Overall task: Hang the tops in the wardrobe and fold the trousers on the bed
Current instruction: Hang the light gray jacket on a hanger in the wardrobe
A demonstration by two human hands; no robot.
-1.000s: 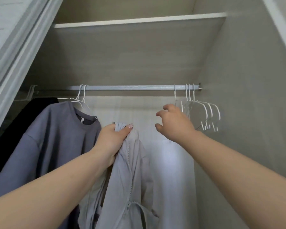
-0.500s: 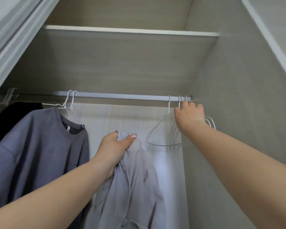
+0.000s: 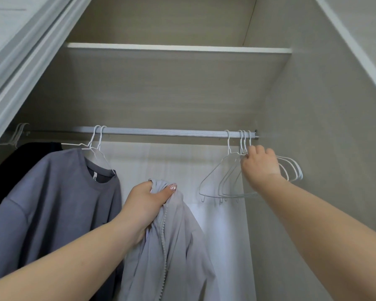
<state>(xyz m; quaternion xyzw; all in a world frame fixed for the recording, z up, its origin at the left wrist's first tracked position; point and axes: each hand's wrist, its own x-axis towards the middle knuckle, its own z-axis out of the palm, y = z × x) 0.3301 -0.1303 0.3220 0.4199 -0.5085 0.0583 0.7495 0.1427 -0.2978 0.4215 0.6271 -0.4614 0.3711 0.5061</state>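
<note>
gripped by the left hand, the jacket hangs bunched at its top, long axis vertical, below the rail between the grey top and the bare hangers. it is pale grey, thin, with a zip down the front. the right hand reaches up, fingers curled round the hanger necks at the rail's right end, arm stretched out.

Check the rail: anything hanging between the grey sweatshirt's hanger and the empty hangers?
Nothing hangs there in the head view: the rail is bare between the grey sweatshirt and the empty hangers.
</note>
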